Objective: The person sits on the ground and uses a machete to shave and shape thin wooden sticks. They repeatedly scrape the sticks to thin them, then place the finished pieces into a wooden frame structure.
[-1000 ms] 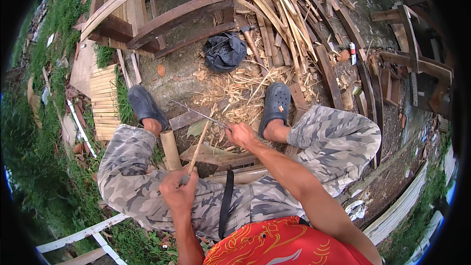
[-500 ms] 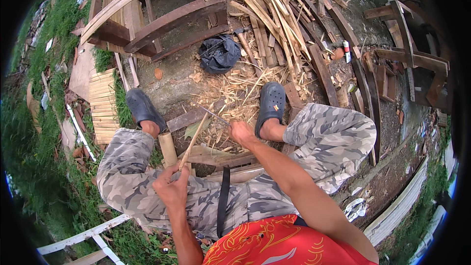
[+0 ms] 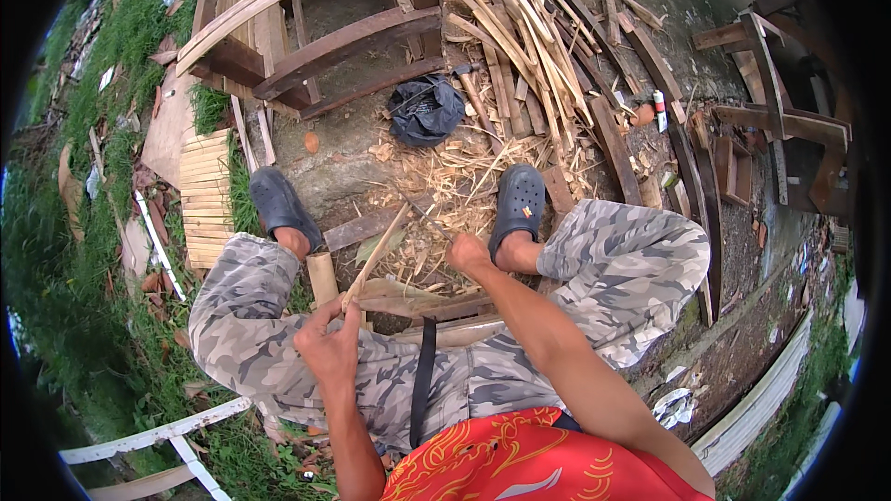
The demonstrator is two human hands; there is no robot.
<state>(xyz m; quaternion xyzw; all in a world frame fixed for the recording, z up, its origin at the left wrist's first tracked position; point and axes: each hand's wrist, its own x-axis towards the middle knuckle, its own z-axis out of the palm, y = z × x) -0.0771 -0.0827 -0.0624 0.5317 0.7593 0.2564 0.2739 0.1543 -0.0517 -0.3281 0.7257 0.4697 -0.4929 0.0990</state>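
My left hand (image 3: 327, 339) is closed around the lower end of a thin, pale wooden strip (image 3: 378, 252), which slants up and to the right from above my left thigh. In my right hand (image 3: 469, 253) is a knife; its narrow dark blade (image 3: 427, 215) points up and to the left, close to the strip's far end. Whether the blade touches the strip I cannot tell. My right fingers cover the handle. Pale wood shavings (image 3: 455, 172) lie scattered on the ground between my feet.
A dark plastic bag (image 3: 425, 111) sits ahead, beside a hammer (image 3: 478, 102). Piled wooden strips (image 3: 520, 28) lie beyond it. A wooden frame (image 3: 348, 54) stands far left, a bamboo slat panel (image 3: 206, 199) lies left, and a white-and-red tube (image 3: 660, 111) is at right.
The whole view has shifted slightly, so things appear a little lower and further right. The knife blade is now angled more steeply upward. Both hands keep their hold.
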